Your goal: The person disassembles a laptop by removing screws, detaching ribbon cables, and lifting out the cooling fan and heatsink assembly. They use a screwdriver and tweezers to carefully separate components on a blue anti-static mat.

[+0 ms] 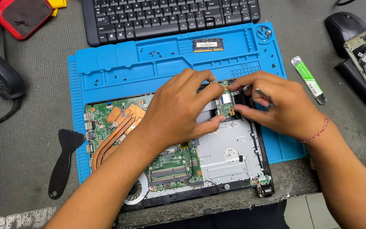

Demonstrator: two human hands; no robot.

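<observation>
Two hands, the left hand [178, 111] and the right hand [278, 105], were over one opened laptop [229, 157]. One blue work mat [106, 63] lay beneath it. There was one keyboard [170, 17], one mouse [343, 26], one memory module [208, 44], one black pry tool [64, 159] and one red tray [22, 17].

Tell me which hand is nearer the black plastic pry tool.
Left. The left hand is over the opened laptop, right of the black pry tool; the right hand is farther right.
</observation>
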